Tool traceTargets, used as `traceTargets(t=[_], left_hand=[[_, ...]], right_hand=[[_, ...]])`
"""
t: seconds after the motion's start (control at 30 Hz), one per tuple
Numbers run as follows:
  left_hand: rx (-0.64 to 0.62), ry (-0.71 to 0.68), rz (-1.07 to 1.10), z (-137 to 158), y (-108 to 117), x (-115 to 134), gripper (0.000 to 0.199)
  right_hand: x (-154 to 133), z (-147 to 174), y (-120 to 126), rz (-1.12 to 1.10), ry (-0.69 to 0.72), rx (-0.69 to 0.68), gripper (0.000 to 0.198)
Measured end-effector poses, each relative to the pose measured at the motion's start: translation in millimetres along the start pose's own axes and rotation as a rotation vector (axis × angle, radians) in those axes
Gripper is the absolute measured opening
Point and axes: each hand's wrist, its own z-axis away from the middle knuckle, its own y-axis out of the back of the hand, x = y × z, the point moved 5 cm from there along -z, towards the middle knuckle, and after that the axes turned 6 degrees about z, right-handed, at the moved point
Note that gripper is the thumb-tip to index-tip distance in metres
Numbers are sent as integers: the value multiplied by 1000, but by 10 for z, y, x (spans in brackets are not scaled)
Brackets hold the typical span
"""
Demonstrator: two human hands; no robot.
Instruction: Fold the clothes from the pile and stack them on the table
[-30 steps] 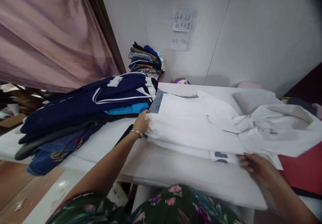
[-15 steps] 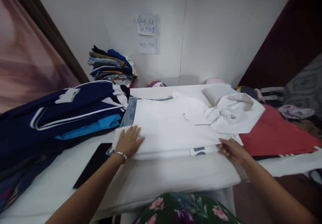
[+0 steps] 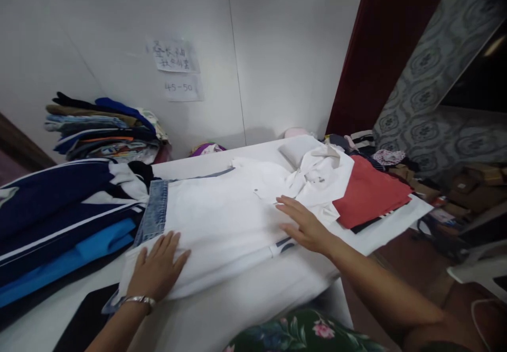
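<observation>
A white long garment (image 3: pixel 214 215), with a button on it, lies spread on top of denim whose blue edge (image 3: pixel 154 209) shows at the left. My left hand (image 3: pixel 156 267), wearing a silver bracelet, rests flat on the garment's left end with fingers spread. Over the right part of the garment is my right hand (image 3: pixel 303 225), its fingers stretched out and holding nothing; whether it touches the cloth I cannot tell. A bunched part of white cloth (image 3: pixel 317 172) lies beyond the right hand. Under the garment's front edge, a printed dark mark shows.
Dark blue clothes (image 3: pixel 59 204) are heaped at the left, with a bright blue piece (image 3: pixel 95 251). Behind them stands a folded stack (image 3: pixel 106 130) against the wall. A red garment (image 3: pixel 372 191) lies at the right. A black flat object (image 3: pixel 85 315) is at the front left.
My right hand has let go of the garment's front right edge and moved up and inward over the cloth. My left hand stays on the left end. The view has turned right.
</observation>
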Motion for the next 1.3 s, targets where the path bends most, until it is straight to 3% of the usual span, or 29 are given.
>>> traceTargets(t=[0.1,0.17,0.27,0.4,0.5,0.63,0.77,0.9,1.0,1.17,1.3], left_hand=[[42,-25,25,1,-34,-33,59],[80,-25,31,7,-48,-44,59],[101,-12,57,17,-52,-43,59],[44,24,116,23,-22,-73,55],[40,43,146,12,68,-88,54],[123,-20,159,-122,309,89,59],[71,-85,149,-508,495,336,61],[-24,1,107,-1052,517,278,59],[-42,32,83,-1469,464,144,58],[17,72,96,-2030,313,-61,55],[56,97,104,-2175,92,-237,51]], right_hand=[[357,-40,-405,213,-89,-296,60],[635,34,-606,278,-182,-416,64],[856,152,-758,304,-196,-425,66],[939,220,-805,300,-198,-380,63],[822,112,-708,331,-184,-259,58],[217,-263,-526,342,39,-43,58],[-319,-588,-707,283,242,-56,62],[-243,-595,-1281,284,303,-257,63],[-56,-504,-1566,288,308,-310,61],[-33,-445,-1573,265,273,-328,63],[-63,-485,-1473,129,199,-423,63]])
